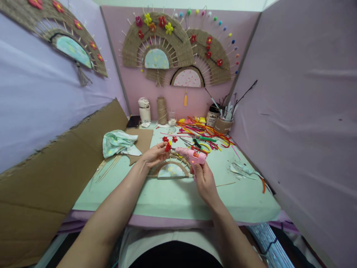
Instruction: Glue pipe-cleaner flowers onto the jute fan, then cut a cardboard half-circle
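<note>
Left hand [156, 154] pinches red flower [168, 147]; right hand [205, 179] grips glue gun [192, 155]. At one o'clock, cup [223, 126] holds white sticks [228, 111].

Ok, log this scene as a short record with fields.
Left hand: holds a red flower
Right hand: grips a pink glue gun
Nozzle: at the flower; contact unclear
Under the hands: fan lying on the table
Beyond the hands: two more red flowers, scissors, bright strips
Left side: crumpled cloth, thin sticks
Back wall: decorated fans
</note>
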Action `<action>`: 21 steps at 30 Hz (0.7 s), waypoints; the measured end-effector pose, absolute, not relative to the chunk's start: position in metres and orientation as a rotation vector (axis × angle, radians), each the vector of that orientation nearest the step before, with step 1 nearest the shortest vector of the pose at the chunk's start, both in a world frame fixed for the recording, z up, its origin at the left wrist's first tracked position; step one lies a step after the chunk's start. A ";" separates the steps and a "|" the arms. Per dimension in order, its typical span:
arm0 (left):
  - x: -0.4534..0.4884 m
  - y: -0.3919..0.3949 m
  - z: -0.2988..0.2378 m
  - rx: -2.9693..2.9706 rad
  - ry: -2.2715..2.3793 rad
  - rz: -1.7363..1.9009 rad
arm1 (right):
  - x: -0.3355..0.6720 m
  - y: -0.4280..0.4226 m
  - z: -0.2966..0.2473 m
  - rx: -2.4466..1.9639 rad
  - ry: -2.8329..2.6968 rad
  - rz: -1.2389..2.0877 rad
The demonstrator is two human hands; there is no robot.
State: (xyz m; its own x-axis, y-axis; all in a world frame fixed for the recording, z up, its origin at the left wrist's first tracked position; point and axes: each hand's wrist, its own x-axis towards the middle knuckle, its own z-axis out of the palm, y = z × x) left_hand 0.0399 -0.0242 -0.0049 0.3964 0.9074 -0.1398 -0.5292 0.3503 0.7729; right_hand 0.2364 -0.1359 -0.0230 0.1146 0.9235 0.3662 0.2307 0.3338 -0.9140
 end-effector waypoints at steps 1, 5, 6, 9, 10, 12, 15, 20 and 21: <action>0.040 -0.024 -0.004 0.701 0.633 1.024 | 0.237 -0.136 -0.023 -1.155 -1.390 0.716; 0.038 -0.021 -0.002 0.669 0.679 1.094 | 0.239 -0.137 -0.023 -1.171 -1.378 0.732; 0.037 -0.020 -0.002 0.679 0.705 1.113 | 0.240 -0.137 -0.022 -1.173 -1.372 0.741; 0.038 -0.015 -0.005 0.786 0.828 1.178 | 0.243 -0.138 -0.020 -1.170 -1.331 0.756; 0.038 -0.013 -0.007 0.840 0.881 1.209 | 0.244 -0.139 -0.018 -1.168 -1.317 0.760; 0.040 -0.009 -0.011 0.959 0.994 1.277 | 0.246 -0.139 -0.015 -1.165 -1.298 0.767; 0.042 0.000 -0.021 1.148 1.165 1.315 | 0.249 -0.139 -0.012 -1.172 -1.282 0.756; 0.042 0.013 -0.036 1.347 1.369 1.190 | 0.256 -0.136 -0.019 -1.198 -1.270 0.733; 0.041 0.015 -0.038 1.366 1.383 1.174 | 0.256 -0.136 -0.020 -1.200 -1.267 0.726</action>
